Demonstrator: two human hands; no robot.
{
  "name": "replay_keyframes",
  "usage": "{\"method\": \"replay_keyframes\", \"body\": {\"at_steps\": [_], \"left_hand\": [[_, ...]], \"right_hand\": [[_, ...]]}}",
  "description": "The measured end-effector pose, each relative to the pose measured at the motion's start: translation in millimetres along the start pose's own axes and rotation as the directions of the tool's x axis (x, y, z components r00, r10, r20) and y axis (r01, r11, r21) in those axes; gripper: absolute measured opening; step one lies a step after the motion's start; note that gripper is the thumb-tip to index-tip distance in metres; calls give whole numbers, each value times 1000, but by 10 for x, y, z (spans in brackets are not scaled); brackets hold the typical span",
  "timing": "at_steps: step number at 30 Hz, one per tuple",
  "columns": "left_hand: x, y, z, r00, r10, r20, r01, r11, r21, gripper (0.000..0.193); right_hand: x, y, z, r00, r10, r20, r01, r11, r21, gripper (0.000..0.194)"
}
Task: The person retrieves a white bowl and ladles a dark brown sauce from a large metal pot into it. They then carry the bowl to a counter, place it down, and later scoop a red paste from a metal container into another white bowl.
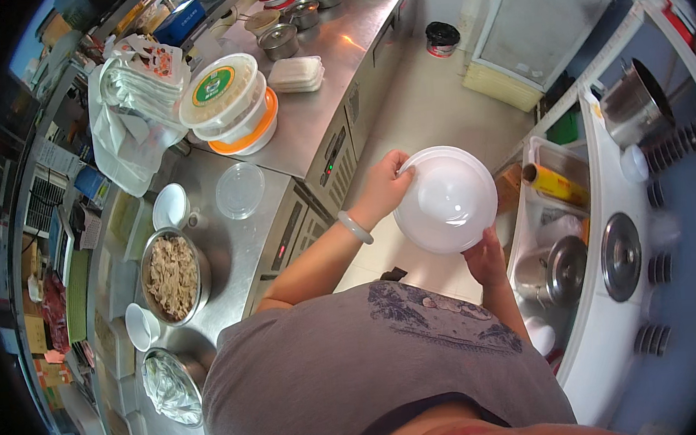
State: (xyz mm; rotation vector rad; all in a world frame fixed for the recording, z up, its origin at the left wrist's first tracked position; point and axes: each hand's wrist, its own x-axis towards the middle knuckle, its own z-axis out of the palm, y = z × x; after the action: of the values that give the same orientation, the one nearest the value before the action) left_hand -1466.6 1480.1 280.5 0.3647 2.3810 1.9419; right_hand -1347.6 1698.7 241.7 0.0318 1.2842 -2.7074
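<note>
Between my two hands is a round white plastic bowl (445, 200), held out over the floor in front of my body. My left hand (385, 184) grips its rim at the upper left, thumb on the near face. At the lower right, my right hand (486, 255) holds the opposite edge; some of its fingers are hidden. To my left, a steel bowl (172, 277) of shredded, pale brown food stands on the steel counter (234, 251). A clear round lid (240, 191) lies flat near the counter's edge.
Stacked lidded tubs (226, 104), a foam box (296, 75) and small steel pots (278, 41) occupy the far counter. White cups (142, 327) and a bag-covered bowl (172, 388) stand at left. Right, white shelving holds a lidded steel pot (548, 272) and a yellow roll (554, 184).
</note>
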Motion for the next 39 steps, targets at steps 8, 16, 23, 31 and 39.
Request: {"method": "replay_keyframes", "body": {"at_steps": [8, 16, 23, 31, 39], "left_hand": [[1252, -318, -102, 999, -29, -31, 23, 979, -202, 13], [2965, -685, -76, 939, -49, -341, -38, 969, -244, 10], [3464, -851, -1066, 598, -144, -789, -198, 927, -320, 26], [4443, -1895, -1273, 432, -483, -762, -20, 839, -543, 36], [5453, -2339, -1429, 322, -678, -660, 125, 722, -681, 36]], "right_hand": [[1543, -255, -438, 988, 67, 139, -73, 997, 39, 61], [3733, -832, -822, 938, 338, 81, -322, 933, -161, 50], [5758, -976, -607, 960, 241, 143, -201, 947, -250, 45], [7925, -737, -549, 924, 383, -3, -348, 835, -427, 48], [9886, -492, -570, 861, 488, -145, -501, 764, -406, 60]]}}
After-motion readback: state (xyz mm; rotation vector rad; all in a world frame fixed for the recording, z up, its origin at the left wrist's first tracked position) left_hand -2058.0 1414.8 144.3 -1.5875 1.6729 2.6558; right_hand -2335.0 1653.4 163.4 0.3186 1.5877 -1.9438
